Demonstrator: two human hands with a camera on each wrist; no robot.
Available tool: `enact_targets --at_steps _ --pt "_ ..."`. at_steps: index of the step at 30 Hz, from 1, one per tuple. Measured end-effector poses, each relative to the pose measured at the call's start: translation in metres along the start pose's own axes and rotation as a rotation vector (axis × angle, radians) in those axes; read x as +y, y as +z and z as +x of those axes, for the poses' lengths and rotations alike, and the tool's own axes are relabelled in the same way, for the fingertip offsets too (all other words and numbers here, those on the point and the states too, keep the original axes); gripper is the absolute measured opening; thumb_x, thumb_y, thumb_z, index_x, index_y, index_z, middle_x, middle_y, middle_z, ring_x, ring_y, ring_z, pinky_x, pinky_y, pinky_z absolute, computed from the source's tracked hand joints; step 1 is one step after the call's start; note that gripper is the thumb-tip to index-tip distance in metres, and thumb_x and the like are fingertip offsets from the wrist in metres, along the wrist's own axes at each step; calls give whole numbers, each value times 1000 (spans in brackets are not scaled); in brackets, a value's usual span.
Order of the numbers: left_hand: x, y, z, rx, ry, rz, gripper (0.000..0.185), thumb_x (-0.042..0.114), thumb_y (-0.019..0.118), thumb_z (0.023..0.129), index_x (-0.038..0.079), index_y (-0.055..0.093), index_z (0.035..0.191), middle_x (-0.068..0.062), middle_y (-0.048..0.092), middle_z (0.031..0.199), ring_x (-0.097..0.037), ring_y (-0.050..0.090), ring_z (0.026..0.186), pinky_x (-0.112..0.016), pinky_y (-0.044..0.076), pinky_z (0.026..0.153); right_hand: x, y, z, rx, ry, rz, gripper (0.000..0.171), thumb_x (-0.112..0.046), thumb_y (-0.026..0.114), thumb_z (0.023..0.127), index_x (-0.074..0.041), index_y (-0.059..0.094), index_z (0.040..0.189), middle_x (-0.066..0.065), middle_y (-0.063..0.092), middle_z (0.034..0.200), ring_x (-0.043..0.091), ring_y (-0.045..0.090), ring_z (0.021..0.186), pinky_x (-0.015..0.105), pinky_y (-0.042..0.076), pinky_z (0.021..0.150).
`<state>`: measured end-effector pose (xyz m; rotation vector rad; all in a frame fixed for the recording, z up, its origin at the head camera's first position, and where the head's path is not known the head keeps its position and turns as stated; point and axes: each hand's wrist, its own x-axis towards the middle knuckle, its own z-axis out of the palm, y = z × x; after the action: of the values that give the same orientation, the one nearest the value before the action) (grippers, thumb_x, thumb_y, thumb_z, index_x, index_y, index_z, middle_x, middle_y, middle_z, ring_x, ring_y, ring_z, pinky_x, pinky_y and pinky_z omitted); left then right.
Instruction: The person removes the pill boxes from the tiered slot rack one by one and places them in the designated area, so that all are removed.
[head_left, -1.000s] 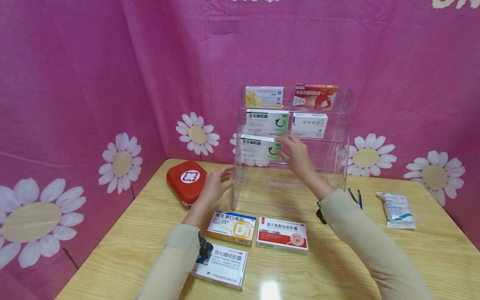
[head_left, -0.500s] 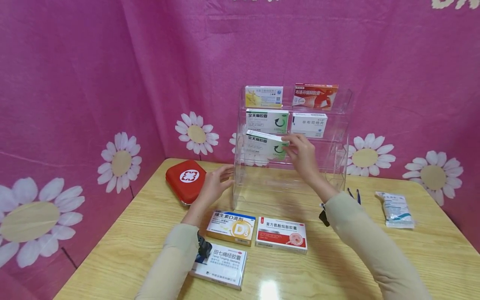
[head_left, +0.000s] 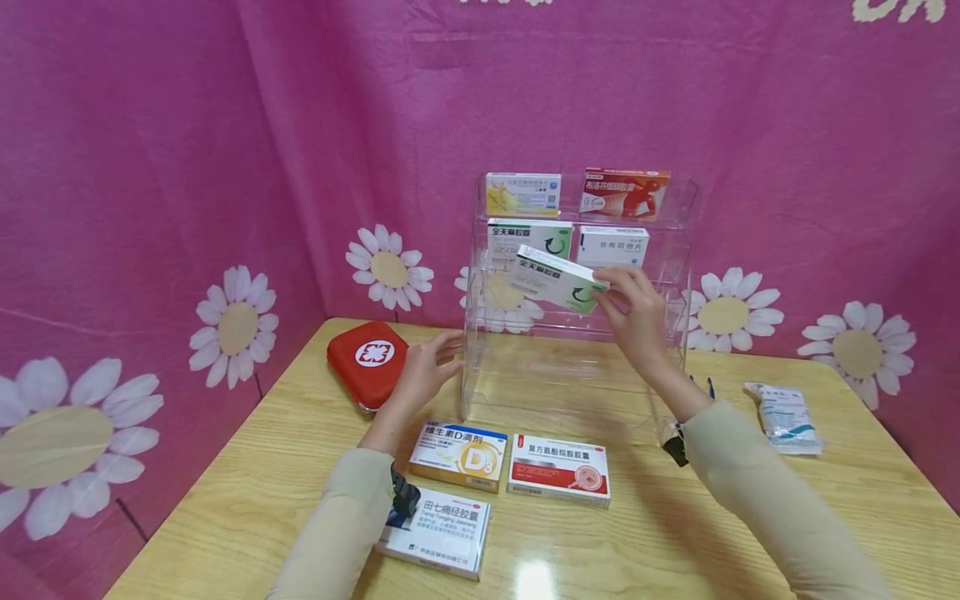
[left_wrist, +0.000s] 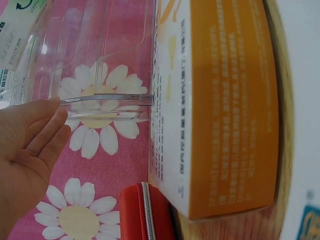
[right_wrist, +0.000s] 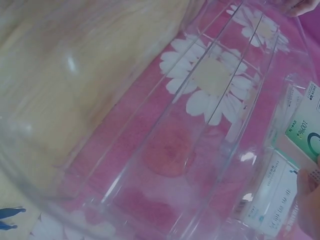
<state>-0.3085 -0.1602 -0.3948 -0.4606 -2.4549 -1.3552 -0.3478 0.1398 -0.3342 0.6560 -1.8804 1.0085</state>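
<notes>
My right hand pinches the right end of a white and green medicine box. The box tilts, its left end higher, in front of the middle tiers of a clear acrylic display rack. In the right wrist view this box overlaps others behind it, and only part of the hand shows. My left hand is at the rack's left side; the left wrist view shows its fingers fairly straight, with fingertips right at the clear edge.
Upper tiers hold a yellow-white box, a red box, another green-white box and a white box. On the table lie a vitamin D box, a red-white box, a white box, a red case and a wrapped packet.
My right hand has lifted the green-white box from the rack's third tier, moving it up, right and outward and tilting it. My left hand has stayed at the rack's side.
</notes>
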Motion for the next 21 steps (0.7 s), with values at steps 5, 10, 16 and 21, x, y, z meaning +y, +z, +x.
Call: enact_targets --at_steps 5,10,16,21 --pt "0 0 0 -5 -2 0 46 -4 71 83 -3 59 127 -24 68 120 -35 66 114 -41 56 98 -4 -16 -12 -31 -10 -17 27 7 76 78 4 70 104 21 66 103 32 69 86 -1 49 84" --pt "1 -1 0 -4 -4 -5 45 -5 71 83 -4 59 127 -25 68 120 -36 66 114 -42 56 98 -9 -30 -28 -83 -52 -26 30 7 77 76 3 71 104 19 67 100 18 68 81 -2 49 80" --pt "1 -1 1 -14 -19 -28 45 -6 69 84 -5 59 128 -25 67 121 -36 66 115 -43 55 99 -20 -46 -51 -178 -103 62 37 15 77 70 4 71 104 15 67 98 -7 61 93 4 53 81" --pt "2 0 1 -11 -23 -14 44 -5 69 85 -4 59 128 -24 67 122 -35 66 115 -42 55 99 -29 -57 -74 -245 -149 44 44 14 81 65 -3 72 105 9 69 98 3 67 87 5 55 79"
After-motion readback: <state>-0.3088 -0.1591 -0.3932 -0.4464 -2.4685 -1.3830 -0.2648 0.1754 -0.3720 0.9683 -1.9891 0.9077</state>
